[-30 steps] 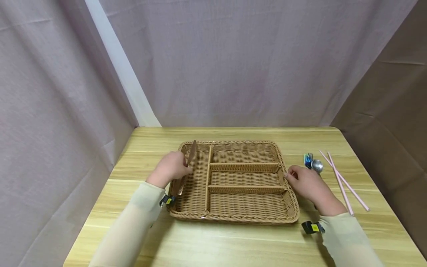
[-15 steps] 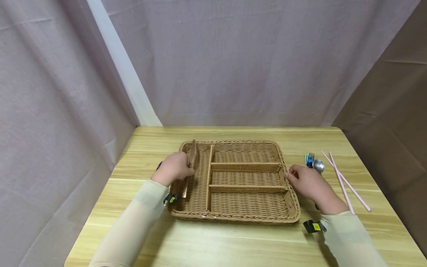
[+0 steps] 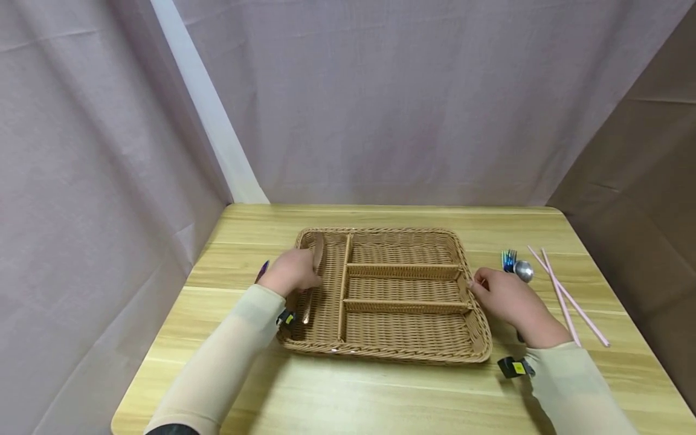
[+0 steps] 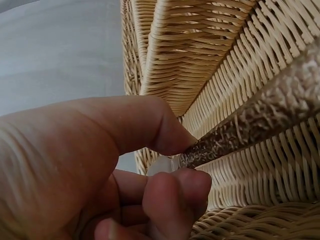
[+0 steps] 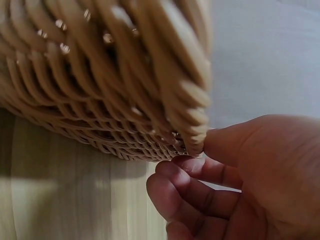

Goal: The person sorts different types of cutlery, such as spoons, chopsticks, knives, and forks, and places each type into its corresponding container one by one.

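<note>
A copper-coloured table knife (image 3: 319,249) is inside the long left compartment of a wicker tray (image 3: 402,357), running nearly parallel to the divider. My left hand (image 3: 290,272) pinches it between thumb and fingers, covering its middle. In the left wrist view its textured handle (image 4: 260,117) stretches right from my thumb and fingertips, over the woven floor. At the tray's right side, my right hand (image 3: 508,299) grips the rim; up close in the right wrist view, the thumb and fingers pinch the woven edge (image 5: 192,120).
Right of the tray lie a blue-tinted fork (image 3: 509,261), a silver spoon (image 3: 523,271) and two crossed pink chopsticks (image 3: 565,302). My right hand partly hides the fork and spoon. A purple pointed item (image 3: 263,270) shows behind my left hand. Dividers form three shorter compartments (image 3: 402,254).
My left hand has shifted slightly right with the knife, whose handle end swung right and whose tip dropped below the far rim. The purple item has come into view. My right hand keeps its grip.
</note>
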`<state>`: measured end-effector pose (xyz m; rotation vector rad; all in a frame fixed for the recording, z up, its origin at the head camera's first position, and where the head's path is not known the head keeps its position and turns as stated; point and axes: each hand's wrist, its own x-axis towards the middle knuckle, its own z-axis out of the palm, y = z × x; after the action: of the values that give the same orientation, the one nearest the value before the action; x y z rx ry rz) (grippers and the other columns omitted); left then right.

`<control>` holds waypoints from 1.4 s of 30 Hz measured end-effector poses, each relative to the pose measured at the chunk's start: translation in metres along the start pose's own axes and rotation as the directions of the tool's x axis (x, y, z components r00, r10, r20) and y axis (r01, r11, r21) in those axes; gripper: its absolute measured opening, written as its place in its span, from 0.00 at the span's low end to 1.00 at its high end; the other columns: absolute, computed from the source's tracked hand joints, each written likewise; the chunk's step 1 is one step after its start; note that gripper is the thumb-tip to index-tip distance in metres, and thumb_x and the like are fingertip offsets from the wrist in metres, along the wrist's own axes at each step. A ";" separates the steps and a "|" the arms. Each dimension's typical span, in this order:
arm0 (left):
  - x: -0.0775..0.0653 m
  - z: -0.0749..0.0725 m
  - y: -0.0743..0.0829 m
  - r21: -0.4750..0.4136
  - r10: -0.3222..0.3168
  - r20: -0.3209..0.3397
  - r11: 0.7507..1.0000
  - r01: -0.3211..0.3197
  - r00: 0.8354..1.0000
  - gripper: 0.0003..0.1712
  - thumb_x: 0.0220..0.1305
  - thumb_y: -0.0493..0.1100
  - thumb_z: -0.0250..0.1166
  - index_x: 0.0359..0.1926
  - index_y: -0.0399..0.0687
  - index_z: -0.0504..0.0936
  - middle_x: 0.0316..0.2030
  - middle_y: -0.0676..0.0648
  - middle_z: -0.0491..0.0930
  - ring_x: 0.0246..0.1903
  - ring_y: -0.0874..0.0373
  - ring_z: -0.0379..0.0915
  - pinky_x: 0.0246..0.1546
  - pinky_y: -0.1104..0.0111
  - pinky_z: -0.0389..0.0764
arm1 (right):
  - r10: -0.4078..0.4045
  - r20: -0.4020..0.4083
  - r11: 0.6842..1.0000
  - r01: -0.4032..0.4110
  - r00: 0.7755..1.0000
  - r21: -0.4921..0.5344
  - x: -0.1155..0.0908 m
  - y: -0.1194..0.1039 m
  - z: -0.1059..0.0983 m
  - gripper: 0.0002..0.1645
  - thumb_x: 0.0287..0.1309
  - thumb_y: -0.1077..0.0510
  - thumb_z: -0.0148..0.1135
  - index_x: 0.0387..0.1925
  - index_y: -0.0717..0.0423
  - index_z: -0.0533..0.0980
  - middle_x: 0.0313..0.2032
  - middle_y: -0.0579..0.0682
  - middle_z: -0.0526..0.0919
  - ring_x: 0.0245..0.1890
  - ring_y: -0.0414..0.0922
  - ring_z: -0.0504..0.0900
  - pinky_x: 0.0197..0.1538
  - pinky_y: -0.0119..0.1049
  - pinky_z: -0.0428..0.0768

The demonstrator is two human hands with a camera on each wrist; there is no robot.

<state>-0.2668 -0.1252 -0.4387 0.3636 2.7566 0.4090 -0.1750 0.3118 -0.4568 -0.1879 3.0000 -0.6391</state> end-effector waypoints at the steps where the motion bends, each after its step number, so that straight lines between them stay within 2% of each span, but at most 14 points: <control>1: 0.000 0.000 0.000 0.006 0.000 0.001 1.000 0.000 1.000 0.16 0.63 0.45 0.77 0.24 0.50 0.79 0.23 0.49 0.83 0.21 0.55 0.79 0.32 0.61 0.83 | -0.003 0.000 1.000 0.003 1.000 -0.002 0.000 0.000 0.000 0.16 0.82 0.51 0.60 0.39 0.58 0.79 0.25 0.48 0.78 0.25 0.46 0.75 0.27 0.44 0.73; 5: 0.003 0.002 -0.001 0.030 -0.001 0.008 1.000 0.000 1.000 0.16 0.63 0.46 0.77 0.26 0.50 0.78 0.26 0.49 0.83 0.24 0.54 0.80 0.35 0.60 0.84 | -0.010 0.020 1.000 0.010 1.000 -0.023 0.002 -0.001 -0.003 0.16 0.82 0.50 0.60 0.38 0.57 0.79 0.25 0.47 0.77 0.25 0.46 0.74 0.28 0.44 0.73; 7: 0.004 0.002 -0.001 0.038 0.001 0.017 0.999 -0.002 1.000 0.12 0.64 0.46 0.76 0.31 0.47 0.81 0.26 0.49 0.83 0.23 0.55 0.80 0.35 0.60 0.84 | -0.014 0.046 0.999 0.015 0.999 -0.042 0.003 -0.002 -0.006 0.16 0.82 0.50 0.60 0.37 0.56 0.78 0.25 0.47 0.76 0.25 0.46 0.74 0.28 0.44 0.73; 10: 0.007 0.004 0.000 0.051 0.003 0.036 0.999 -0.005 0.999 0.14 0.65 0.44 0.75 0.47 0.41 0.87 0.24 0.48 0.84 0.20 0.55 0.80 0.32 0.60 0.83 | -0.028 0.098 0.996 0.036 0.995 -0.078 0.005 -0.004 -0.014 0.16 0.81 0.51 0.61 0.35 0.56 0.79 0.25 0.47 0.78 0.25 0.46 0.75 0.29 0.44 0.74; 11: 0.008 0.004 0.001 0.065 0.005 0.047 0.998 -0.008 0.999 0.22 0.65 0.43 0.74 0.57 0.39 0.86 0.23 0.49 0.84 0.19 0.55 0.79 0.30 0.61 0.83 | -0.036 0.114 0.995 0.047 0.993 -0.093 0.006 -0.005 -0.017 0.16 0.81 0.51 0.61 0.35 0.56 0.79 0.26 0.47 0.78 0.25 0.46 0.75 0.29 0.45 0.75; 12: 0.010 0.005 0.001 0.075 0.001 0.055 0.997 -0.005 0.999 0.23 0.65 0.42 0.73 0.59 0.38 0.86 0.23 0.49 0.83 0.18 0.56 0.78 0.28 0.62 0.82 | -0.042 0.131 0.993 0.056 0.990 -0.105 0.007 -0.006 -0.020 0.17 0.80 0.51 0.61 0.34 0.56 0.80 0.26 0.47 0.79 0.25 0.46 0.75 0.30 0.45 0.75; 14: 0.014 0.006 0.002 0.088 -0.013 0.074 0.996 0.007 0.997 0.21 0.65 0.41 0.71 0.57 0.37 0.87 0.21 0.49 0.83 0.17 0.56 0.77 0.24 0.63 0.79 | -0.042 0.161 0.990 0.063 0.986 -0.125 0.010 -0.009 -0.025 0.18 0.80 0.51 0.61 0.31 0.54 0.80 0.26 0.47 0.79 0.25 0.46 0.75 0.30 0.45 0.75; 17: 0.019 0.007 0.004 0.102 -0.048 0.110 0.994 0.037 0.993 0.07 0.65 0.40 0.70 0.40 0.40 0.88 0.19 0.48 0.83 0.16 0.58 0.76 0.20 0.65 0.76 | -0.034 0.190 0.986 0.064 0.981 -0.152 0.014 -0.013 -0.030 0.20 0.78 0.51 0.61 0.26 0.51 0.78 0.24 0.47 0.78 0.23 0.46 0.74 0.28 0.44 0.73; 18: 0.021 0.008 0.005 0.102 -0.062 0.115 0.994 0.050 0.991 0.06 0.65 0.40 0.70 0.30 0.44 0.85 0.19 0.48 0.83 0.16 0.58 0.75 0.20 0.66 0.75 | -0.030 0.198 0.986 0.062 0.980 -0.158 0.015 -0.015 -0.031 0.21 0.78 0.51 0.60 0.25 0.50 0.77 0.24 0.47 0.77 0.23 0.46 0.74 0.27 0.43 0.72; 21: 0.023 0.008 0.007 0.102 -0.089 0.143 0.992 0.075 0.986 0.14 0.67 0.41 0.70 0.24 0.48 0.80 0.18 0.48 0.83 0.15 0.58 0.75 0.19 0.66 0.75 | -0.030 0.204 0.980 0.069 0.978 -0.186 0.017 -0.017 -0.031 0.21 0.77 0.51 0.61 0.24 0.50 0.77 0.24 0.47 0.78 0.23 0.46 0.75 0.27 0.44 0.73; 24: 0.025 0.008 0.008 0.098 -0.104 0.165 0.991 0.089 0.981 0.16 0.69 0.41 0.70 0.22 0.50 0.79 0.18 0.48 0.83 0.15 0.58 0.76 0.20 0.66 0.76 | -0.026 0.207 0.977 0.069 0.978 -0.203 0.019 -0.018 -0.031 0.20 0.77 0.51 0.61 0.25 0.51 0.79 0.26 0.48 0.80 0.24 0.47 0.76 0.28 0.46 0.76; 29: 0.026 0.010 0.010 0.121 -0.100 0.171 0.989 0.080 0.980 0.14 0.68 0.43 0.73 0.25 0.49 0.82 0.18 0.49 0.83 0.14 0.61 0.77 0.23 0.66 0.80 | -0.002 0.216 0.979 0.046 0.976 -0.199 0.019 -0.018 -0.030 0.19 0.78 0.51 0.62 0.28 0.53 0.81 0.27 0.49 0.81 0.25 0.48 0.78 0.29 0.48 0.78; 34: 0.029 0.014 0.010 0.153 -0.094 0.167 0.986 0.068 0.981 0.11 0.68 0.43 0.71 0.27 0.48 0.83 0.13 0.52 0.79 0.12 0.62 0.74 0.22 0.65 0.78 | 0.002 0.204 0.979 0.039 0.979 -0.199 0.019 -0.018 -0.028 0.19 0.79 0.50 0.61 0.28 0.52 0.80 0.27 0.49 0.80 0.25 0.48 0.77 0.29 0.48 0.77; 42: 0.035 0.019 0.011 0.139 -0.096 0.187 0.988 0.070 0.978 0.11 0.66 0.43 0.72 0.26 0.48 0.84 0.11 0.53 0.74 0.10 0.61 0.71 0.21 0.65 0.77 | 0.013 0.195 0.981 0.026 0.981 -0.195 0.018 -0.016 -0.025 0.21 0.79 0.49 0.62 0.26 0.51 0.76 0.25 0.49 0.78 0.25 0.48 0.77 0.29 0.48 0.77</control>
<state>-0.2904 -0.1007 -0.4621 0.3016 2.6033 0.1618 -0.1936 0.3046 -0.4277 -0.2548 2.8673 -0.3026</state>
